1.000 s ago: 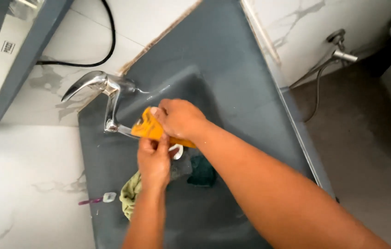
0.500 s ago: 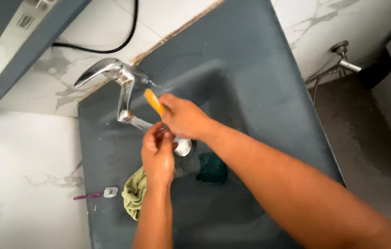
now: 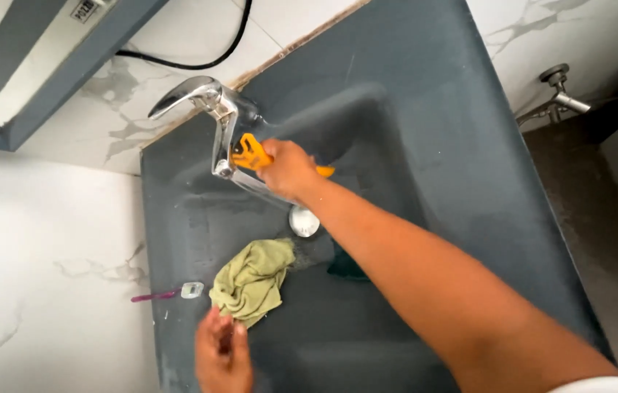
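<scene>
My right hand (image 3: 288,169) grips an orange scrubbing tool (image 3: 252,156) and presses it against the base of the chrome faucet (image 3: 211,109) at the back of the dark grey sink (image 3: 425,131). My left hand (image 3: 223,355) hovers low over the sink's near rim, fingers loosely together, holding nothing, just below a crumpled yellow-green cloth (image 3: 252,280). The round chrome drain (image 3: 304,220) shows just beneath my right forearm.
A purple-handled toothbrush (image 3: 167,293) lies on the sink's left rim. A dark green object (image 3: 345,266) sits in the basin under my arm. A black cable (image 3: 192,62) runs along the marble wall. A metal wall valve (image 3: 558,91) sticks out at right.
My left hand has let go near the faucet and drawn back to the near rim. My right hand has carried the orange tool up against the faucet base. The camera has shifted.
</scene>
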